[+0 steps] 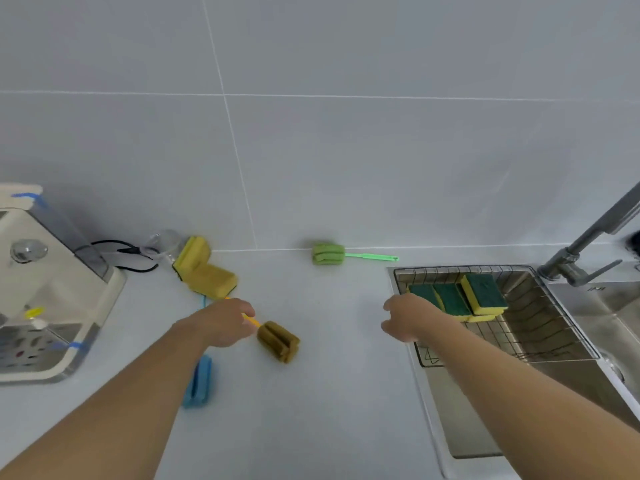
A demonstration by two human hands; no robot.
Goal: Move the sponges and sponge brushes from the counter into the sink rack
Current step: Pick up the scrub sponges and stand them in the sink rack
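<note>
My left hand [227, 322] grips the orange handle of a brown sponge brush [278, 341] that lies on the counter. A blue sponge brush [200, 382] is partly hidden under my left forearm. Two yellow sponges [204, 271] lean together near the back wall. A green sponge brush [329, 253] lies along the wall. The wire sink rack [533, 327] holds three yellow-and-green sponges [464, 299]. My right hand [410, 317] hovers at the rack's left rim with loosely curled fingers, holding nothing.
A cream appliance [45, 292] stands at the left with a black cable [128, 252] behind it. A steel faucet [588, 244] rises at the right over the sink basin [609, 313]. A grey tiled wall backs the white counter [329, 393].
</note>
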